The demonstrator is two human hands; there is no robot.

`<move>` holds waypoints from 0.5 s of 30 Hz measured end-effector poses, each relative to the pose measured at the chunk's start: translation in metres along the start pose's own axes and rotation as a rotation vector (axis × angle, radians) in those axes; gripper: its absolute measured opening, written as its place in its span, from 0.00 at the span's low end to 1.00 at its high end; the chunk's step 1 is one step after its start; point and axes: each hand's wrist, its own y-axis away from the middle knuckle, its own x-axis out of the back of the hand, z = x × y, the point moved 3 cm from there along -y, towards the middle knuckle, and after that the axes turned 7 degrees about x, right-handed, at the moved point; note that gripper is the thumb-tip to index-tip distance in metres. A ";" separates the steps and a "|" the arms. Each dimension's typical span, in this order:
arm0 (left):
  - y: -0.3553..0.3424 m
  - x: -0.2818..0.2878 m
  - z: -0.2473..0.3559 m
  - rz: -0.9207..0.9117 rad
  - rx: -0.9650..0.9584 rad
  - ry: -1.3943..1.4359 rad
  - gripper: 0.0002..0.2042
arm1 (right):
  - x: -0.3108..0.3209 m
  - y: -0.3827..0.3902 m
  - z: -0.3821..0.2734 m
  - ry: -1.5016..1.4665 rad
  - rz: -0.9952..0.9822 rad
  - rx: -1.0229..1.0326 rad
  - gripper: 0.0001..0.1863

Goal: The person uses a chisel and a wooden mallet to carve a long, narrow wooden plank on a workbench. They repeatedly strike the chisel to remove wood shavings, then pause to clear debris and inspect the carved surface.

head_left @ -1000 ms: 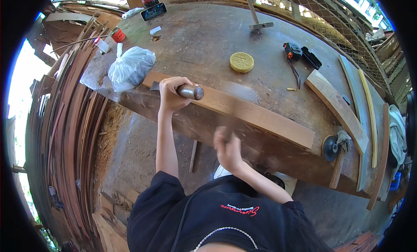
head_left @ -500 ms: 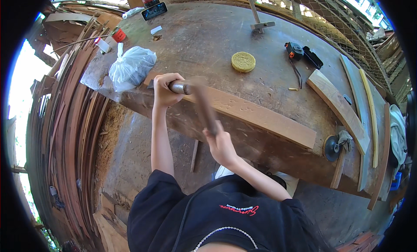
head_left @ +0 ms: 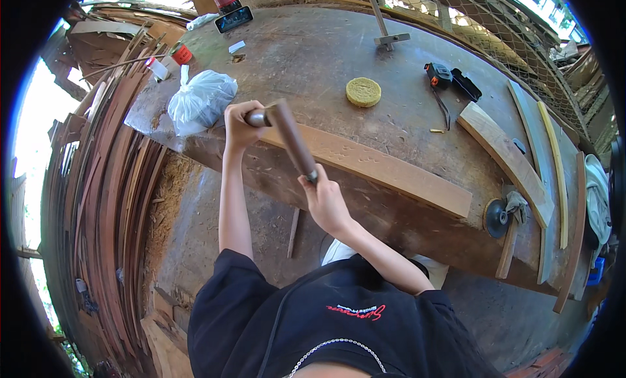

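Observation:
My left hand [head_left: 241, 127] is closed around the metal-capped handle of a tool [head_left: 259, 118], likely a chisel, over the left part of a long wooden board [head_left: 391, 176] lying along the bench's near edge. The working end is hidden behind my hand. My right hand [head_left: 326, 205] grips a brown wooden striking stick [head_left: 293, 143] by its metal-ringed lower end. The stick slants up to the left, its top at the capped handle; whether they touch I cannot tell. A knotted plastic bag [head_left: 202, 101] sits just beyond my left hand.
On the bench [head_left: 300, 58] are a yellow round pad [head_left: 362, 92], tape measure [head_left: 438, 76], marking tool [head_left: 391, 40], phone [head_left: 233, 19], red can [head_left: 181, 53], curved plank [head_left: 499, 156], strips and black disc [head_left: 495, 218]. Timber [head_left: 104, 202] is stacked at left; wire mesh runs behind.
My left hand has shifted left along the board with the handle. My right hand has moved left and slightly up, bringing the stick, blurred earlier, over to the capped handle.

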 end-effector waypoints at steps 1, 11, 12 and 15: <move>0.000 0.007 0.000 0.117 -0.018 -0.017 0.05 | 0.007 0.003 -0.003 0.003 0.039 -0.003 0.12; 0.028 -0.047 0.125 0.253 -0.357 0.032 0.05 | 0.130 0.059 -0.008 0.129 0.465 -0.195 0.14; 0.033 -0.067 0.144 0.095 -0.390 0.176 0.05 | 0.145 0.064 -0.014 0.191 0.490 -0.201 0.14; 0.048 -0.112 0.204 -0.234 -0.456 0.378 0.11 | 0.187 0.081 -0.034 0.322 0.577 -0.148 0.13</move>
